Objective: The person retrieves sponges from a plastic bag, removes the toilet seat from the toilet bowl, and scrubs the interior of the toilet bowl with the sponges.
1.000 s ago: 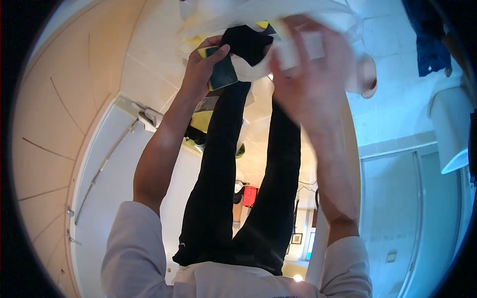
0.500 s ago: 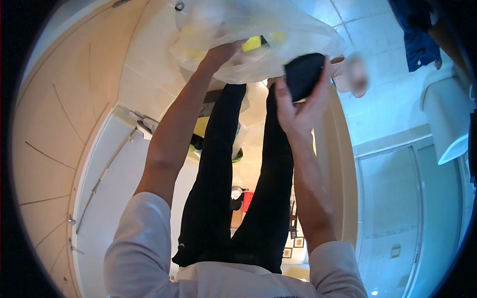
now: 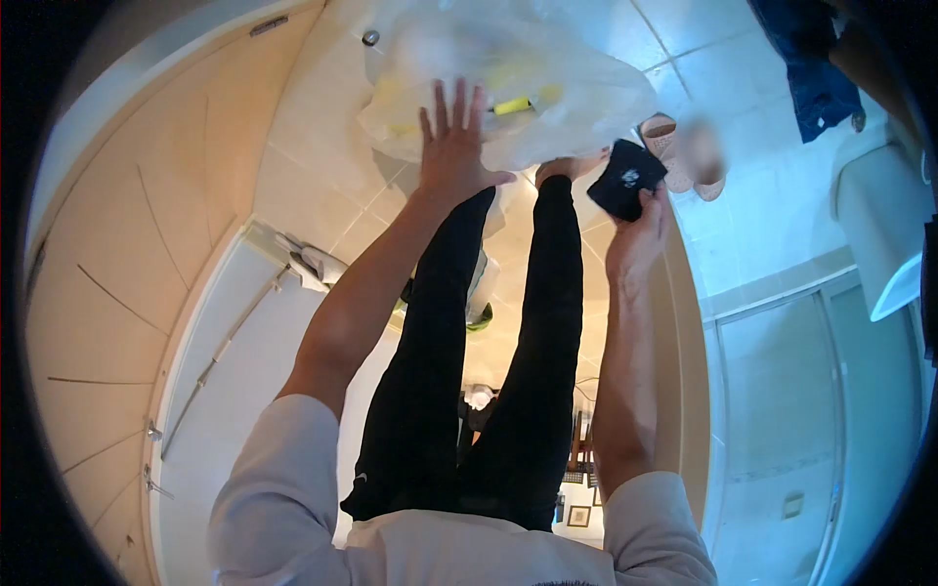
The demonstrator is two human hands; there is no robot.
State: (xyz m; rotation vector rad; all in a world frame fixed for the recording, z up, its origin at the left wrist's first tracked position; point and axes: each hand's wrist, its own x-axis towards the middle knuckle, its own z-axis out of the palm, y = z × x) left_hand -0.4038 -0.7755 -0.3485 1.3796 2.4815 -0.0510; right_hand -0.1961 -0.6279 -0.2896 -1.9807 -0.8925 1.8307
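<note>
A large translucent plastic bag (image 3: 567, 107) lies spread on the floor beyond my feet, with a yellow item (image 3: 511, 105) showing in it. My left hand (image 3: 454, 151) is over the bag's near edge, palm down and fingers spread, holding nothing. Whether it touches the plastic, I cannot tell. Off to the bag's near right, my right hand (image 3: 637, 234) pinches a small black cloth piece (image 3: 626, 181) with a white print by its lower edge. The cloth's exact kind does not show.
Pink slippers (image 3: 664, 146) rest on the tiles right of the bag. Dark blue fabric (image 3: 806, 78) hangs at the upper right, above a white bin-like container (image 3: 879, 225). A wooden door (image 3: 127, 322) stands at left, a glass sliding door (image 3: 782, 410) at right.
My left hand has come out of the bag's opening and spread its fingers. My right hand has moved right and slightly down with the black cloth, turning its white print into view.
</note>
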